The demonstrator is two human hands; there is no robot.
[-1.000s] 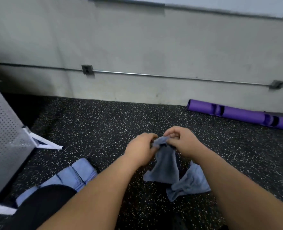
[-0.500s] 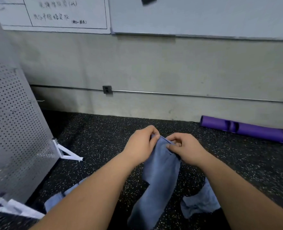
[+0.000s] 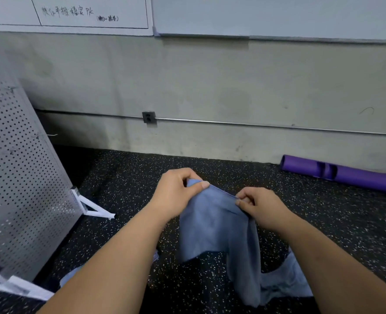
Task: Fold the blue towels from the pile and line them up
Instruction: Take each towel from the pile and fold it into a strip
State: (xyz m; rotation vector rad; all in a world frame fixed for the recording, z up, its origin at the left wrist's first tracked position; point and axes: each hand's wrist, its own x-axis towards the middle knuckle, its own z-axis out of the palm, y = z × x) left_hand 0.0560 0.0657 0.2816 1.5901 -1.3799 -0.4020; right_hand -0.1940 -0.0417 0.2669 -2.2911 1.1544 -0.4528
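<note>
A blue towel hangs in the air in front of me, stretched along its top edge. My left hand pinches the left end of that edge between thumb and fingers. My right hand pinches the right end. The towel's lower part droops toward the speckled black floor. Another crumpled blue towel lies on the floor at the lower right, partly behind my right forearm. A bit of blue cloth shows under my left forearm; the rest of it is hidden.
A perforated metal panel on white feet stands at the left. A purple roller lies along the grey wall at the right. Whiteboards hang above.
My hands have moved apart along the towel's top edge, spreading it wider. The view has tilted up, so the folded towels at the lower left are mostly out of sight.
</note>
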